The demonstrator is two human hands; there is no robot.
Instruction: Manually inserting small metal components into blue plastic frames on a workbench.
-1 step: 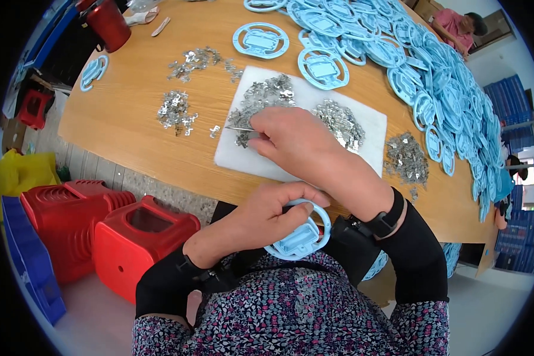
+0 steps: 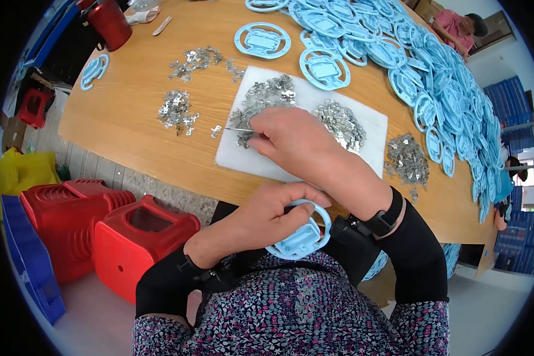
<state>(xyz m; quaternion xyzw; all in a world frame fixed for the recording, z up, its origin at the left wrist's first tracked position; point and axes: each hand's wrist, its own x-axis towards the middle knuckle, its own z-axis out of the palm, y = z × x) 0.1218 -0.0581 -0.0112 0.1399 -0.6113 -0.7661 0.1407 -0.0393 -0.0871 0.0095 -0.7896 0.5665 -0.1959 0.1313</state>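
My left hand [image 2: 276, 207], close to my body, is closed on a light blue oval plastic frame [image 2: 298, 242]; its thumb and fingers grip the frame's upper rim. My right hand [image 2: 296, 136] reaches across above it, pinching tweezers [image 2: 238, 129], of which only the thin metal tip shows, pointing left. That tip is over the near edge of a heap of small silvery metal pieces [image 2: 266, 95] on a white foam pad [image 2: 237, 156]. A second metal heap [image 2: 341, 121] lies on the pad, right of my hand. Whether the tip holds a piece cannot be made out.
Loose metal pieces [image 2: 175, 110] lie left of the pad, more [image 2: 407, 157] to its right. A large pile of blue frames [image 2: 439, 83] covers the table's far right. A red flask [image 2: 110, 26] stands far left; red stools [image 2: 142, 249] are beside the table. Another person [image 2: 455, 29] sits far right.
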